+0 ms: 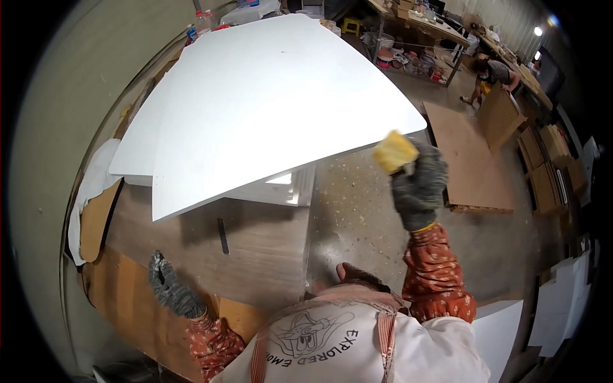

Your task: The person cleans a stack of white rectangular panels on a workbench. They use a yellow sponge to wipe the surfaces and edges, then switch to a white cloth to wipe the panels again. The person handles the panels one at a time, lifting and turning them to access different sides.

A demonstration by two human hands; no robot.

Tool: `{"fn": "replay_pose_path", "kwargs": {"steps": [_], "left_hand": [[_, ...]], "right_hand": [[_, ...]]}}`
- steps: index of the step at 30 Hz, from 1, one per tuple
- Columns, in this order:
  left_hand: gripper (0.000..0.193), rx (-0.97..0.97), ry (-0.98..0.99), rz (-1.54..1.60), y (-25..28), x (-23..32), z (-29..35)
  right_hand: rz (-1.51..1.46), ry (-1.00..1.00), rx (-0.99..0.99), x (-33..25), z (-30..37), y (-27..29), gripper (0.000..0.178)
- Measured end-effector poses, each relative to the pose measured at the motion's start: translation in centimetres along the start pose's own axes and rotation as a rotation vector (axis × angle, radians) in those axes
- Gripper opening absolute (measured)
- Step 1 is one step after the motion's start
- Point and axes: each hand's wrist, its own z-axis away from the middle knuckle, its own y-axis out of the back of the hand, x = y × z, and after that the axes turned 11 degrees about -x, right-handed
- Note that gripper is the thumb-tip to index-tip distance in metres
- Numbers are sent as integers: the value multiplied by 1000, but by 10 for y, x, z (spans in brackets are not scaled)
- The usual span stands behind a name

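Note:
My right hand [421, 185], in a dark grey knit glove, grips a yellow sponge [396, 152] that is a little blurred. The sponge is near the right-hand corner of a large white panel [274, 96]; whether it touches the panel's edge I cannot tell. Under that panel lies another white panel [137, 143], its left corner showing. My left hand [171, 284], gloved too, hangs over the brown tabletop at the lower left, apart from the panels. Its fingers stretch forward with a gap beside the thumb and nothing between them.
A dark strip [223, 236] lies on the brown worktop [268, 249]. Brown boards [469, 159] stand to the right, where another person [498, 75] bends over beside stacked cardboard [543, 166]. A cluttered shelf table [421, 38] is at the back. Bottles [203, 22] sit past the panel's far left.

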Motion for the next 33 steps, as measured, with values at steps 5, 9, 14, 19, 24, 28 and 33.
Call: {"fn": "replay_pose_path", "kwargs": {"steps": [5, 9, 14, 19, 24, 28, 33], "left_hand": [[29, -153, -236, 19, -2, 25, -10], [30, -151, -182, -177, -7, 41, -14], [31, -119, 30, -118, -2, 51, -13], [28, -45, 57, -62, 3, 48, -7], [34, -182, -365, -313, -42, 114, -5], [25, -279, -527, -222, -97, 153, 21], [26, -593, 64, 369, -177, 197, 36]], "right_hand": [[-74, 192, -13, -34, 9, -6, 48], [-60, 338, -102, -75, 12, -34, 44], [174, 130, 84, -2, 3, 21, 42], [-7, -164, 120, 37, 7, 36, 36], [-22, -121, 55, 49, 11, 45, 37], [-164, -207, 137, 105, 32, 34, 37], [-436, -406, 101, 182, 26, 49, 48]]}}
